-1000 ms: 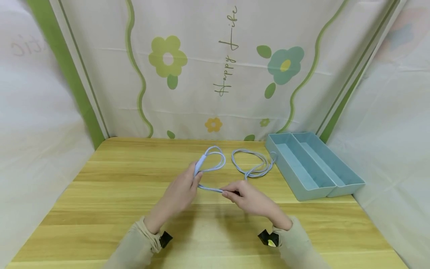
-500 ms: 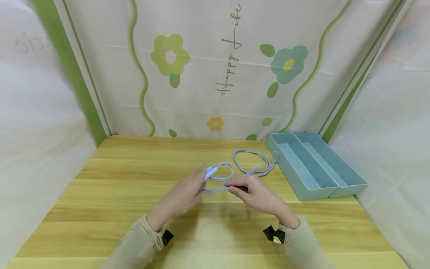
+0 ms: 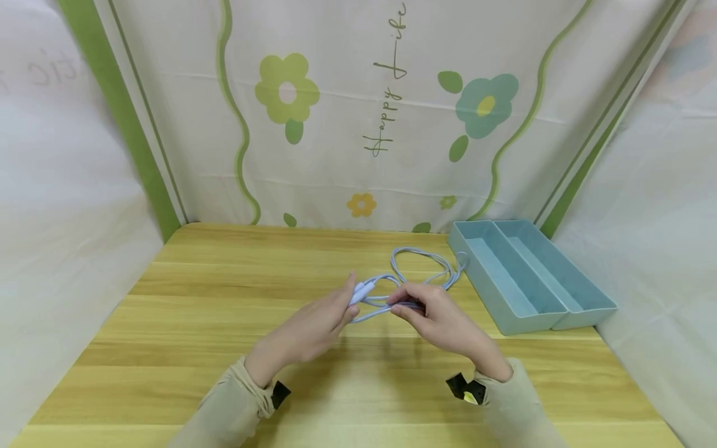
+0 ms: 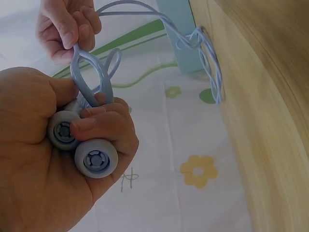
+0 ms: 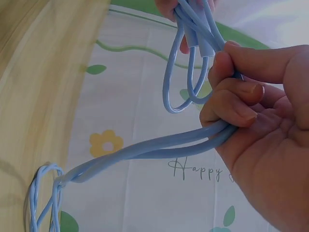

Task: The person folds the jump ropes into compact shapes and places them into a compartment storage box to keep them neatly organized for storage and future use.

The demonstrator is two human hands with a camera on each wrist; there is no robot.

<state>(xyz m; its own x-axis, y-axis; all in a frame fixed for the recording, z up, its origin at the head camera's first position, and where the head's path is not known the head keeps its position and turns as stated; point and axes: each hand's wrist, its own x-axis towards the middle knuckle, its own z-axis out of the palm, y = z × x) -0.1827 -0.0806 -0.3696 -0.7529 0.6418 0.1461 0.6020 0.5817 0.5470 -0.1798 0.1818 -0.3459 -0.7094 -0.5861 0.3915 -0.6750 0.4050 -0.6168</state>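
A light blue jump rope is held between both hands above the wooden table. My left hand (image 3: 305, 326) grips its two handles (image 3: 363, 291) side by side; their round ends (image 4: 96, 158) show in the left wrist view. A small loop of doubled rope curves out from the handles. My right hand (image 3: 445, 320) pinches the doubled rope (image 5: 164, 141) between thumb and fingers, a short way right of the handles. From there the rope runs down to a loose coil (image 3: 417, 250) lying on the table behind the right hand.
Two light blue open bins (image 3: 484, 292) stand side by side at the table's right rear, and the coil's end reaches the nearer wall. A printed curtain (image 3: 336, 149) closes off the back, with pale cloth at both sides. The wooden tabletop (image 3: 196, 336) extends around the hands.
The left hand has moved right and turned, bringing the handles lower and closer to the right hand. Its small loop now meets the right fingers. The right hand has shifted slightly right in view.
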